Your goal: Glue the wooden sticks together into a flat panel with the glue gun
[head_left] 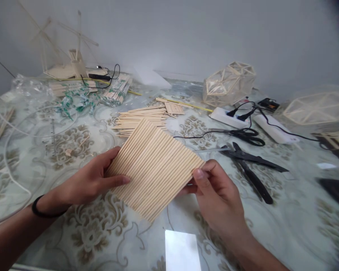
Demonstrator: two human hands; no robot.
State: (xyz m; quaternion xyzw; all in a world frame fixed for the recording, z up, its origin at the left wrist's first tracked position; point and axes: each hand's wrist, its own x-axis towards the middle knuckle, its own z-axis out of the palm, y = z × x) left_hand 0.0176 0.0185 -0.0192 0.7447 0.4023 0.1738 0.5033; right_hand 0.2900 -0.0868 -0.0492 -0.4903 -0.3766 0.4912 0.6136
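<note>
A square panel of glued wooden sticks (155, 167) is held tilted just above the table, between both hands. My left hand (94, 178) grips its left edge, thumb on top and fingers underneath, with a black band on the wrist. My right hand (214, 195) pinches the panel's right corner between thumb and fingers. A loose pile of the same sticks (142, 120) lies just behind the panel.
Black scissors (250, 165) and a second pair (247, 135) lie right of the panel. A white power strip (228, 117) with black cables sits beyond them. Stick-frame polyhedra (228, 83) stand at the back right, a stick model (69, 64) at the back left. The patterned tablecloth (81, 226) covers the table.
</note>
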